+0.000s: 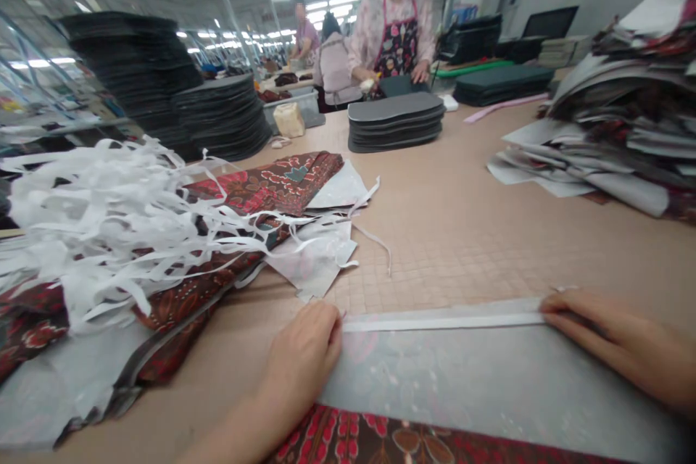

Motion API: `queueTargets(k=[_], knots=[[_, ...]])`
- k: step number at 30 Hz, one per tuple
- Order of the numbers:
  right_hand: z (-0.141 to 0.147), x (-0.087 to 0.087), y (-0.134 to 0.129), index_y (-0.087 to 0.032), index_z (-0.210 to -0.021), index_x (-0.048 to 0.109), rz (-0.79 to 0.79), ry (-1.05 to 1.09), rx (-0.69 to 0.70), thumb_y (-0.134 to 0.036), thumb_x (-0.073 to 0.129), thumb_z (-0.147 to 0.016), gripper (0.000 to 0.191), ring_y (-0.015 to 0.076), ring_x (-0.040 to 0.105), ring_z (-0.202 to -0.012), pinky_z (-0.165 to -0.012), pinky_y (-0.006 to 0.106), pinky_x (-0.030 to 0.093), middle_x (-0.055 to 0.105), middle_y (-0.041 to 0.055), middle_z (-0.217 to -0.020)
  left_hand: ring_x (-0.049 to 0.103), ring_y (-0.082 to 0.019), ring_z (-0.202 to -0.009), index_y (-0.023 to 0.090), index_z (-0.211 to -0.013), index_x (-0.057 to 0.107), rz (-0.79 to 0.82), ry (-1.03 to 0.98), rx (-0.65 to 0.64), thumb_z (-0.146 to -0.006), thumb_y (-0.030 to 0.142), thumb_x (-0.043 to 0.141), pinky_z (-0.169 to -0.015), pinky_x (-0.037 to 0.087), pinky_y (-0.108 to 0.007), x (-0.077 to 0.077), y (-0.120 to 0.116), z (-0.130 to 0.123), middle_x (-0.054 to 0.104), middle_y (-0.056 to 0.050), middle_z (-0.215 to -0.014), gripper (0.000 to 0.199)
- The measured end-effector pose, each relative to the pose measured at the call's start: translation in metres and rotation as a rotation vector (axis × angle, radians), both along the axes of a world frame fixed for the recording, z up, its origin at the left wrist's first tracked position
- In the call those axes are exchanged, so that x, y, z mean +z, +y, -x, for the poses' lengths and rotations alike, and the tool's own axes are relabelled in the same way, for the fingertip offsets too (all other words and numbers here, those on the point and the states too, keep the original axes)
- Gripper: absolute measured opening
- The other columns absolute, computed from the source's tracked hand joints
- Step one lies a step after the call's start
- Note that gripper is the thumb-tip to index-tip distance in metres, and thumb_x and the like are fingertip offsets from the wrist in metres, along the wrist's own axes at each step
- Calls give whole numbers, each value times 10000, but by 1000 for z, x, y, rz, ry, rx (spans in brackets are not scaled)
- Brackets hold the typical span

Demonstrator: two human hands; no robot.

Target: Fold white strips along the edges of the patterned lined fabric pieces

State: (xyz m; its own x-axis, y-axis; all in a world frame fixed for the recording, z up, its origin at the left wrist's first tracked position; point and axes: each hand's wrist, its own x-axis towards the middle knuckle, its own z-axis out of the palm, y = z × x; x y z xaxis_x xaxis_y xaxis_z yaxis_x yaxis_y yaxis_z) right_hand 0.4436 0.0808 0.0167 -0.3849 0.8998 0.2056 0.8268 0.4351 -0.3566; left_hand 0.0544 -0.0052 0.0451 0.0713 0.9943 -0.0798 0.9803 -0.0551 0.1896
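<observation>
1. Both ends of a white strip (446, 322) are held: the left hand (307, 344) has its fingers closed on the left end, the right hand (609, 333) has thumb and fingers pinched together at the other. The hands stand well apart, with the strip straight between them.
2. Under the strip lies the cloth (446, 377), pale side up, along its far edge; at the bottom of the view a red-and-brown patterned face shows.
3. Left of the left hand, a tangle (109, 217) of white strips lies over a patterned pile (266, 185), some loose ends trailing onto the brown table (451, 232).
4. Beyond the right hand, a heap (609, 138) of pale and patterned sheets is at the table's right side.
5. Farther off, across the table, sit a grey stack (396, 123), a yellowish block (289, 120) and a pink band (505, 109); tall dark stacks (220, 116) rise at the left.
6. Behind the grey stack, a co-worker in a patterned apron (405, 36) stands with both hands low, near a dark piece (403, 86).
</observation>
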Motion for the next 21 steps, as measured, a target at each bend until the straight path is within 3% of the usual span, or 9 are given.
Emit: queueTargets(k=[3,7,12,14,17,21], knots=[[8,14,-2,-238,-806,625,90,-8,65,-370,427,-846,241,205,626,-720,-666,331,498,669,74,-793,524,-225,-824,154,-828,580,-61,159,-174,-861,106,372,-723,431,-369,3,-4,-1,572,-73,-877,215],[13,17,-3,-210,-814,595,60,14,24,-360,424,-851,230,205,608,-724,-663,339,471,650,64,-781,546,-251,-865,124,-959,631,-55,344,-369,-789,7,374,-771,456,-409,9,-12,-1,610,-107,-965,330],[14,15,-4,-193,-808,581,82,-2,52,-300,413,-867,208,189,586,-729,-677,326,444,631,54,-782,533,-257,-992,218,-1294,451,-166,438,-475,-755,-12,326,-845,441,-417,4,-20,2,585,-113,-1122,599],[14,15,-5,-186,-807,573,86,-11,59,-268,410,-870,193,186,575,-737,-687,324,435,622,54,-785,537,-251,-987,251,-1304,438,-152,438,-486,-751,-6,324,-844,439,-410,3,-18,3,584,-104,-1130,621],[16,16,-6,-178,-798,566,97,-23,49,-213,420,-857,162,184,562,-747,-697,321,425,613,57,-782,538,-258,-982,212,-1227,528,-120,441,-516,-744,-4,313,-850,431,-419,11,-10,-3,591,-110,-1119,571],[19,20,-6,-178,-782,566,106,-33,28,-161,447,-829,129,174,554,-746,-706,307,416,614,51,-781,533,-250,-970,154,-1159,566,-108,390,-605,-750,-18,273,-822,441,-382,24,9,-36,601,-114,-1075,532]])
